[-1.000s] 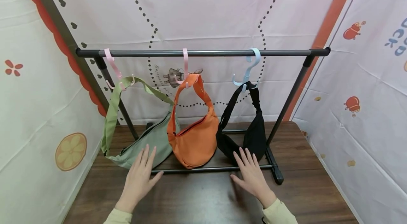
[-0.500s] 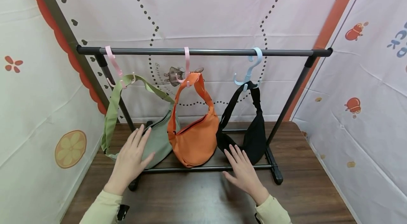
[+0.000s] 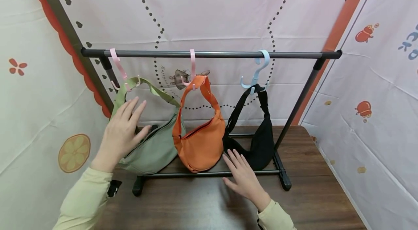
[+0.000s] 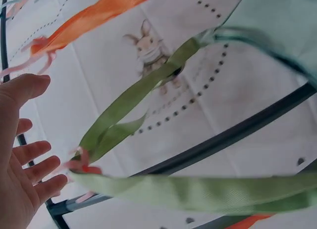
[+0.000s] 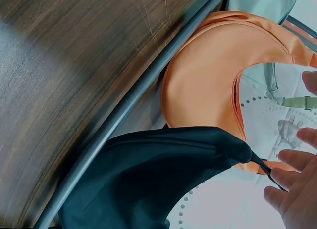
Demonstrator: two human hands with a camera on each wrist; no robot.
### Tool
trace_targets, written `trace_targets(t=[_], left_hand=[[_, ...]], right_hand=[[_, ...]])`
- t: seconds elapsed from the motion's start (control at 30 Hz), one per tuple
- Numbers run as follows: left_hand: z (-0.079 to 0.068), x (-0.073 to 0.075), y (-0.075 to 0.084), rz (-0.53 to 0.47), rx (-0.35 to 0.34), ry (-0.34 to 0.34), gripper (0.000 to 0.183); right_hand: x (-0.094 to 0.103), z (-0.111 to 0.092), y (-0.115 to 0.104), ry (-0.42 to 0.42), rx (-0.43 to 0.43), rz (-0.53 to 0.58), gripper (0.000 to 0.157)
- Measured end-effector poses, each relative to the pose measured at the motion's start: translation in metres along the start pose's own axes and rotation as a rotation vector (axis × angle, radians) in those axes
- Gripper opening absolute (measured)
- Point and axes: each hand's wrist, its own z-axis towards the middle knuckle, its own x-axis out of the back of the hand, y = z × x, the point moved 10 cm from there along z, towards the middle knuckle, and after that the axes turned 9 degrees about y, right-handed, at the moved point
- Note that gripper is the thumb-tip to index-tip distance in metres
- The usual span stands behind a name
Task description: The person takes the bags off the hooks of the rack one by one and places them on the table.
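Observation:
Three shoulder bags hang by their straps from plastic hooks on a black rack (image 3: 225, 54). The green bag (image 3: 151, 153) is on a pink hook (image 3: 119, 66) at the left, the orange bag (image 3: 200, 146) on another pink hook (image 3: 192, 65) in the middle. At the right, the black bag (image 3: 262, 143) is on a light blue hook (image 3: 259, 70). My left hand (image 3: 121, 134), fingers extended, is raised in front of the green strap (image 4: 198, 192), just below its hook. Lower down, my right hand (image 3: 243, 179) is spread in front of the black bag and holds nothing.
The rack stands on a dark wooden table (image 3: 183, 204). Its lower bar (image 3: 202, 174) runs in front of the bags. White printed cloth (image 3: 228, 12) forms the back and both sides. A black rack foot (image 3: 138, 186) sits at the front left.
My left hand has risen from the lower part of the green bag to near its strap and hook. My right hand has shifted slightly left. The bags hang as before.

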Motion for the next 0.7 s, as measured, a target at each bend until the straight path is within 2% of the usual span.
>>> trace_targets(t=[0.17, 0.47, 0.6, 0.7], left_hand=[[0.028, 0.016, -0.007, 0.002, -0.007, 0.037, 0.065], [0.081, 0.048, -0.032, 0.025, 0.033, 0.160, 0.047], [0.100, 0.056, -0.040, 0.080, 0.042, 0.141, 0.042], [0.109, 0.057, -0.045, 0.099, 0.045, 0.102, 0.037]], right_hand=[[-0.004, -0.001, -0.002, -0.022, 0.000, -0.007, 0.067], [-0.007, -0.004, -0.011, -0.054, 0.012, 0.036, 0.068], [-0.010, -0.004, -0.016, -0.047, 0.036, 0.051, 0.068], [-0.013, -0.004, -0.019, -0.049, 0.044, 0.064, 0.068]])
